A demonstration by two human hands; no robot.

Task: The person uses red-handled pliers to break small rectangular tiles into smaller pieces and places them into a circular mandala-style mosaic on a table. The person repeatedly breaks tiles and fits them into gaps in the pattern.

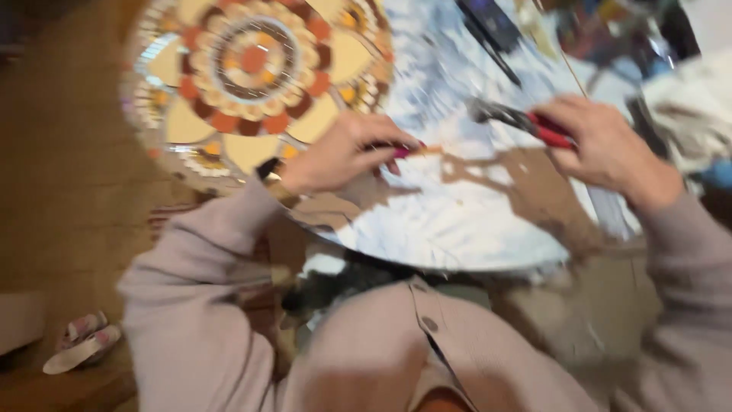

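A pale mauve buttoned garment [396, 343] is being seen closest to the lens, its sleeves running up from both lower corners toward the hands. Beyond it a large round mosaic panel [457, 221] is being held tilted over the lap, its near rim lying just above the buttons. The left part of the panel is being shown finished as a flower pattern [255, 65]: an orange centre, rings of cream, red and brown pieces, broad pale yellow petals and small mirror-like bits along the edge. The right part is being left as a whitish, streaked surface with a brown bare patch [541, 191] in it.

The left hand [339, 152] is being rested on the panel near the middle of its lower half, fingers closed on a small pink-and-orange piece [415, 150] whose kind cannot be told through the blur. The right hand [606, 145] is being clamped around the red handles of a pair of nippers [518, 120], the dark metal head pointing left over the whitish area. The two hands are being kept well apart.

A striped sandal [80, 343] is lying on the floor at lower left.
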